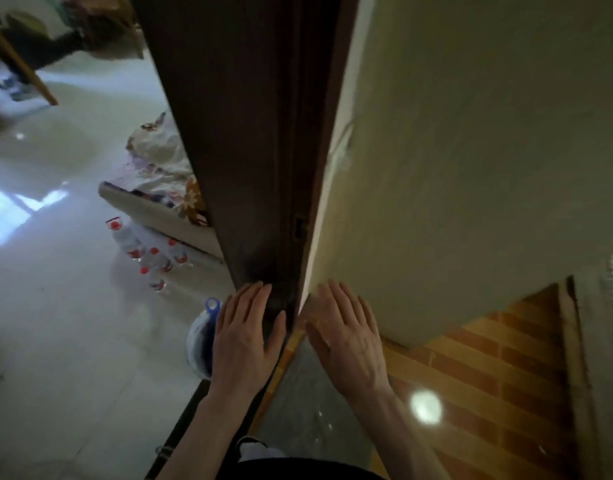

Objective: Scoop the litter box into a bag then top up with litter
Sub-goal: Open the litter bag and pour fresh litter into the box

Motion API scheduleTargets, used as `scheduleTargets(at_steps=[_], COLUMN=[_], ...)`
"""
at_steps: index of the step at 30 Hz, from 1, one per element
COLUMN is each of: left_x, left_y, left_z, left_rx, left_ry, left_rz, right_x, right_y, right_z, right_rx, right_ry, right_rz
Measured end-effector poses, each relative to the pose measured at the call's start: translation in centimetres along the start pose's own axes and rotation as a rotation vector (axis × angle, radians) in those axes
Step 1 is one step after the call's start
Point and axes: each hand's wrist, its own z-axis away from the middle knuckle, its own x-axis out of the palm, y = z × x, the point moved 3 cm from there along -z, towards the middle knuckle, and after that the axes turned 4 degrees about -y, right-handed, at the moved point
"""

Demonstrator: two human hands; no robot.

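Litter box not being shown in view; handling cannot be judged. Left hand [244, 336] and right hand [346, 336] being held flat, fingers straight, nothing gripped, beside door edge [263, 168].

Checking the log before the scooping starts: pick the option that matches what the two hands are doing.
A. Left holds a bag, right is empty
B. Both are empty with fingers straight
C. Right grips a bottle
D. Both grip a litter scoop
B: the left hand and the right hand are both held out flat by the dark door frame, fingers straight and nothing in them.
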Motion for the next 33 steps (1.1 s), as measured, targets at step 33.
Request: scheduleTargets(at_steps=[33], left_x=[23.0], left_y=[43.5], left_z=[6.5], left_rx=[0.927], left_ry=[-0.545], left_rz=[0.062], right_x=[-14.7], right_y=[31.9], right_z=[30.7], right_rx=[1.077], right_ry=[0.363], right_rz=[0.069])
